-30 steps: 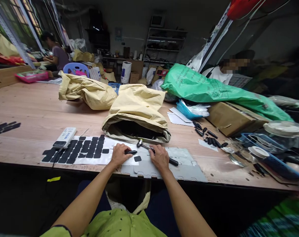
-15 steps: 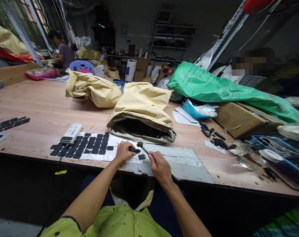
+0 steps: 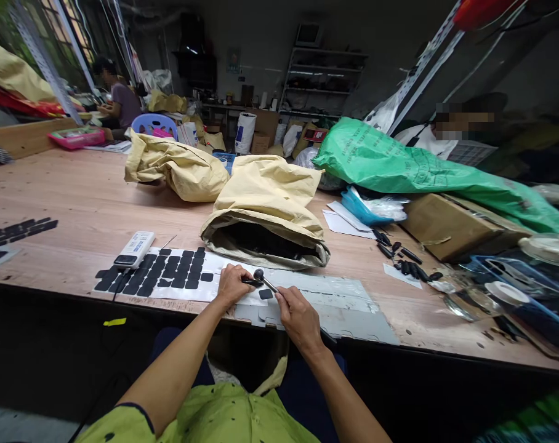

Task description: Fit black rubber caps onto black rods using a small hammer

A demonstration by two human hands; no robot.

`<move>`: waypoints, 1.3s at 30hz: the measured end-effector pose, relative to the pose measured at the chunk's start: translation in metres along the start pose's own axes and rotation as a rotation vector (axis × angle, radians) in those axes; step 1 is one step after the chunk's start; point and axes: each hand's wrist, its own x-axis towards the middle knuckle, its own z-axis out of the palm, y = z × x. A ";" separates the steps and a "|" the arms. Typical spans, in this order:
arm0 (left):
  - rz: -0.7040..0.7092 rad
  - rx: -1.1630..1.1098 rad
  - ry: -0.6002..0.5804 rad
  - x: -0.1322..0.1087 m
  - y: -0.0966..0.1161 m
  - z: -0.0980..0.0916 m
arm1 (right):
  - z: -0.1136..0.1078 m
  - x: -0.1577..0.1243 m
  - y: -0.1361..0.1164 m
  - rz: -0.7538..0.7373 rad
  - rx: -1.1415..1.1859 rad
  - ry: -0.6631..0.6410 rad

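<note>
My left hand is closed around a small, elongated black piece at the front of the table. My right hand grips a tool with a thin metal shaft and a round dark head, which looks like a small hammer. That head is over the black piece, close to my left fingertips; whether it touches cannot be made out. One loose black rounded pad lies between my hands. To the left, a white sheet carries rows of similar black pads.
An open beige sack with dark contents lies just beyond my hands. A white device rests on the sheet's left part. Black pieces, a cardboard box and jars crowd the right. Two people sit further back.
The tool's round head has moved slightly left and down, closer over the black piece. My right hand has shifted a little with it; my left hand stays nearly in place.
</note>
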 end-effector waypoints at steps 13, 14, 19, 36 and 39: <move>0.015 -0.005 0.003 -0.001 0.000 0.000 | -0.002 0.009 0.022 0.097 0.030 0.048; 0.022 -0.001 -0.003 -0.001 0.000 0.000 | -0.001 0.014 0.026 0.097 0.005 0.048; 0.054 0.027 -0.031 -0.003 0.001 -0.002 | 0.011 0.038 0.051 0.016 -0.178 0.015; 0.351 0.036 -0.212 -0.064 0.001 -0.009 | 0.026 0.043 0.063 -0.007 -0.161 0.079; 0.425 0.117 -0.256 -0.093 -0.005 -0.001 | 0.027 0.043 0.063 -0.009 -0.169 0.075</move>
